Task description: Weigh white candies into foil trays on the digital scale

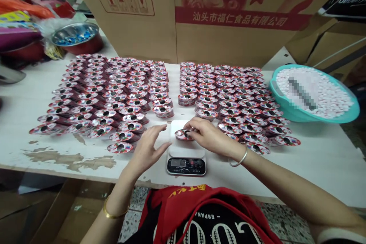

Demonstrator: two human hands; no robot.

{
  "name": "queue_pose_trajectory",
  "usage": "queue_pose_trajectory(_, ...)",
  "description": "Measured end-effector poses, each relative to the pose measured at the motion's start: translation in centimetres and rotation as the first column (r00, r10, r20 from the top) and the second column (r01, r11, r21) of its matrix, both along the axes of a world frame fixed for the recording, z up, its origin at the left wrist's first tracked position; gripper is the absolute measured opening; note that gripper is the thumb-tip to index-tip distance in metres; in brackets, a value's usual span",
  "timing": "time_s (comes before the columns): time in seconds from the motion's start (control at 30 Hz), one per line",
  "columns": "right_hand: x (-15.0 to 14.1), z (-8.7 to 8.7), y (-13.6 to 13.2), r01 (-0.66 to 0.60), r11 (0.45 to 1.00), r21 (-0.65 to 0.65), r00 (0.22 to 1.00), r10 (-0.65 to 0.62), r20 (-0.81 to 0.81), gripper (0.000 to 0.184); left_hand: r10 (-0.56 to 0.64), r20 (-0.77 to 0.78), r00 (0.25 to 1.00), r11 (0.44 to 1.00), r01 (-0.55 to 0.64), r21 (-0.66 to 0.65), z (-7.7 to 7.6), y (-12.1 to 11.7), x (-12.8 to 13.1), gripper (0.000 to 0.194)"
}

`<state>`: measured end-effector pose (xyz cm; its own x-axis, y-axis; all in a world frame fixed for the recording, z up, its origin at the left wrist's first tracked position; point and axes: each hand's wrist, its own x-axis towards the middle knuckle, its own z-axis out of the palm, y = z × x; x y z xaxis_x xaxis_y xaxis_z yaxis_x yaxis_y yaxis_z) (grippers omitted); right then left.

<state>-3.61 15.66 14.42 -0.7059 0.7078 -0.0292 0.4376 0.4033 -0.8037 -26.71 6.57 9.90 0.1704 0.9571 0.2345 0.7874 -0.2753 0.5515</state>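
A white digital kitchen scale (187,151) lies at the table's front, its display lit with small digits. Over its platform is one small red-and-white oval-topped carton (180,135) with a dark round hole in its top. The fingers of my right hand (204,133) are closed on the carton's right side. I cannot tell whether the carton rests on the platform or is held just above. My left hand (150,148) is open to the left of the scale, thumb and fingers apart, holding nothing. Rows of matching cartons (114,105) stand to the left, and more cartons (228,97) to the right.
A turquoise basin (286,105) of small white wrapped pieces stands at the right; a blurred patch covers part of it. A metal bowl (77,47) with blue packets is at the back left. Large cardboard boxes (214,45) wall off the rear. The table's front edge is near my body.
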Motion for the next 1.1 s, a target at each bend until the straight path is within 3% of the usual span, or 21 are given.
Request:
queue_pose_trajectory(0.17, -0.5, 0.0, -0.1, -0.09, 0.995, 0.048, 0.996, 0.089, 0.031, 0.024, 0.042, 0.023, 0.999, 0.999, -0.042, -0.006, -0.7, -1.8, -0.5, 0.04)
queue_pose_trajectory(0.37, -0.7, 0.1, -0.2, -0.051, 0.998, 0.04, 0.999, 0.051, 0.015, 0.028, 0.031, 0.061, 0.998, 1.0, -0.031, -0.001, -0.9, -1.7, 0.2, 0.035)
queue_pose_trajectory(0.5, -0.8, 0.1, -0.2, 0.011, 0.996, -0.086, 0.992, -0.022, -0.124, 0.029, 0.013, 0.078, 0.997, 0.995, -0.02, 0.096, -1.0, -1.3, 1.2, 0.037)
queue_pose_trajectory(0.6, 0.0, 0.9, -0.1, 0.074, 0.976, -0.204, 0.958, -0.126, -0.256, 0.026, -0.014, -0.001, 1.0, 0.988, 0.014, 0.154, -1.2, -1.0, 2.4, 0.043)
queue_pose_trajectory(0.7, 2.6, 2.5, 0.8, 0.267, 0.941, -0.207, 0.91, -0.317, -0.267, 0.023, -0.052, -0.087, 0.995, 0.987, 0.065, 0.145, -1.4, -0.6, 3.9, 0.046)
queue_pose_trajectory(0.8, 7.6, 3.7, 3.2, 0.539, 0.838, -0.083, 0.798, -0.54, -0.268, 0.021, -0.083, -0.138, 0.987, 0.986, 0.102, 0.136, -1.1, 0.1, 5.2, 0.04)
queue_pose_trajectory(0.87, 12.3, 3.8, 5.7, 0.708, 0.706, 0.033, 0.675, -0.663, -0.324, 0.021, -0.08, -0.146, 0.986, 0.983, 0.102, 0.152, -0.6, 0.6, 5.4, 0.035)
queue_pose_trajectory(0.93, 17.4, 3.3, 8.6, 0.856, 0.482, 0.186, 0.516, -0.802, -0.301, 0.023, -0.028, -0.114, 0.993, 0.982, 0.049, 0.181, 0.1, 1.0, 4.8, 0.032)
queue_pose_trajectory(1.0, 22.4, 2.4, 11.5, 0.882, 0.24, 0.405, 0.294, -0.953, -0.074, 0.024, 0.062, -0.049, 0.997, 0.977, -0.05, 0.205, 0.7, 1.2, 3.4, 0.03)
queue_pose_trajectory(1.03, 24.5, 1.8, 12.8, 0.855, 0.212, 0.474, 0.178, -0.977, 0.116, 0.025, 0.111, -0.016, 0.994, 0.972, -0.106, 0.211, 1.0, 1.2, 2.6, 0.029)
queue_pose_trajectory(1.1, 27.9, 0.6, 14.7, 0.861, 0.284, 0.421, 0.044, -0.867, 0.496, 0.013, 0.2, 0.036, 0.979, 0.956, -0.204, 0.21, 1.2, 0.8, 1.0, 0.027)
